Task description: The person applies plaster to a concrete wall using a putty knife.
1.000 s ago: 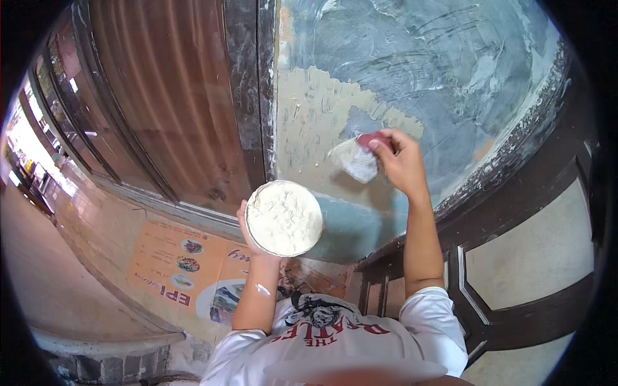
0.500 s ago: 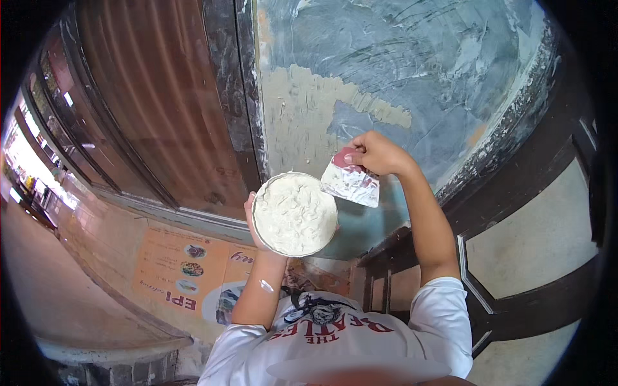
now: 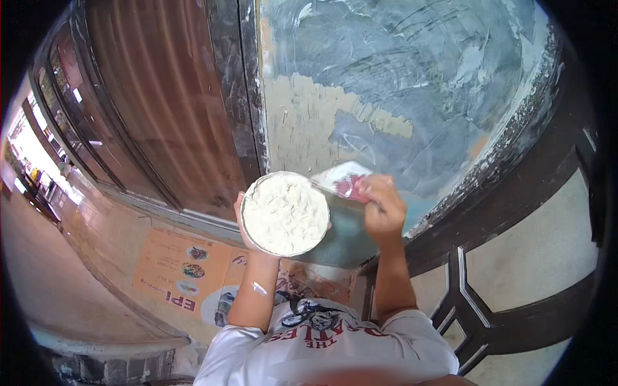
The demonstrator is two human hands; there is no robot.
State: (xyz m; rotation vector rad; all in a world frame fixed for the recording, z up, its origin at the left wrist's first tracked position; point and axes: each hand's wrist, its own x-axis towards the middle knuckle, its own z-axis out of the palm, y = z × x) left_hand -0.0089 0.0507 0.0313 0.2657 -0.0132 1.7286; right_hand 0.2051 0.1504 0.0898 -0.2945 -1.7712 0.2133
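Note:
My left hand [image 3: 241,215] supports a round tub [image 3: 283,254] from its left side and below, with most of the fingers hidden behind it. White wall putty [image 3: 286,212] with a rough, ridged surface fills the tub to its rim. In my right hand [image 3: 384,204] is a putty scraper [image 3: 351,183], a flat reddish blade smeared with white, pinched between thumb and fingers. Its left corner is at the tub's right rim; I cannot tell whether they touch. A wall [image 3: 399,77] with grey-blue smears and a bare beige patch stands ahead of both hands.
Left of the wall runs a dark wooden frame [image 3: 235,83] with a brown curtained pane [image 3: 151,96]. A dark panelled door [image 3: 534,305] stands close on my right. An orange printed banner [image 3: 170,264] lies on the floor at lower left.
My right hand has come down and turned, swinging the scraper from hanging downward to pointing left beside the tub. The tub has shifted slightly left in my left hand.

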